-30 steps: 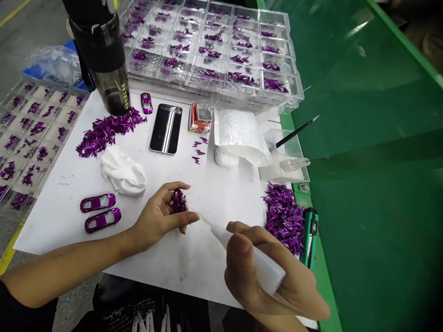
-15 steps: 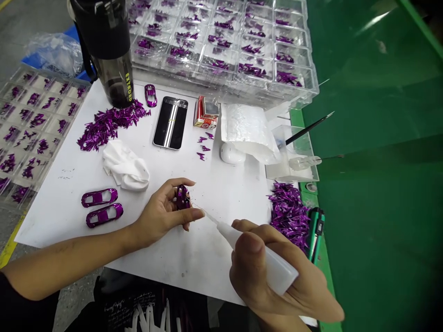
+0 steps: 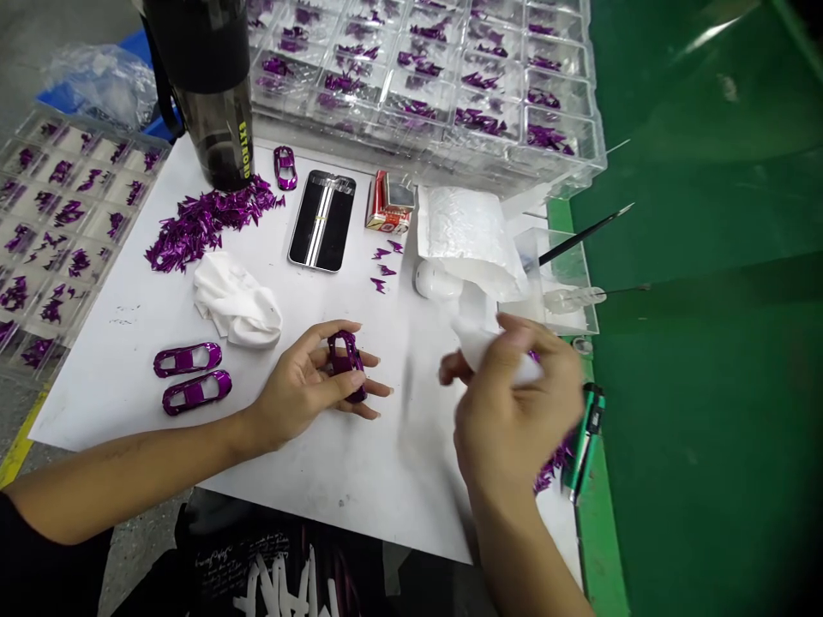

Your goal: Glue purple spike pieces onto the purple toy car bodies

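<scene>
My left hand (image 3: 302, 386) grips a purple car shell (image 3: 348, 364) between thumb and fingers, above the white work sheet (image 3: 309, 463). To its right, my right hand (image 3: 507, 403) is closed around a white glue bottle (image 3: 479, 343), both smeared by motion, and the bottle's thin tip cannot be made out. Two more purple car shells (image 3: 196, 392) lie side by side left of my left hand. A crumpled white cloth (image 3: 237, 300) rests beyond them. Several small purple pieces (image 3: 386, 270) lie apart below a red box (image 3: 389, 204).
A dark bottle (image 3: 219, 111) stands at the back left beside a purple heap (image 3: 206, 223). Compartment trays (image 3: 424, 141) fill the back; another tray (image 3: 70, 206) is at left. A phone (image 3: 322, 221), white pouch (image 3: 469, 236), clear holder (image 3: 572, 317) and green cutter (image 3: 586, 441) lie around.
My right hand has moved up and away from the car shell with the white bottle, which now points differently. My left hand has tilted the shell, and its fingers are more spread.
</scene>
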Action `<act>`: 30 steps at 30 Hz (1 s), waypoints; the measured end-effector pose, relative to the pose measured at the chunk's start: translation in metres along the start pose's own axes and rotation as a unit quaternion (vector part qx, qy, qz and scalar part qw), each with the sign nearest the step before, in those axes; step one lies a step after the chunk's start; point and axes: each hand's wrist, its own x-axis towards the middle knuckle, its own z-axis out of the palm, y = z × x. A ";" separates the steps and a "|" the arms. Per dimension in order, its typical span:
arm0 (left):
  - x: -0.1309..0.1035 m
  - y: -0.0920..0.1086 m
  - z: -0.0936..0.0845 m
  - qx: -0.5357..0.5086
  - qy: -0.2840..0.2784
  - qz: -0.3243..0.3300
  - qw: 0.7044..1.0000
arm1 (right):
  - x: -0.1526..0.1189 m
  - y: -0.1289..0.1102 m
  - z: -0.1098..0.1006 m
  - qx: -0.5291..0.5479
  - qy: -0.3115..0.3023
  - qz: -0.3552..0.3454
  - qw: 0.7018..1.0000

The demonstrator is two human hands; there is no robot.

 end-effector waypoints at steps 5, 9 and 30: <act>0.000 0.000 0.000 -0.003 0.003 -0.006 1.000 | 0.020 -0.002 0.016 -0.031 0.008 0.046 0.998; -0.001 0.000 -0.001 0.007 -0.001 -0.003 1.000 | 0.017 -0.011 0.006 -0.074 -0.030 0.053 0.995; -0.005 0.007 0.001 0.034 0.002 -0.028 0.999 | -0.041 0.041 -0.047 -0.304 0.141 0.044 0.941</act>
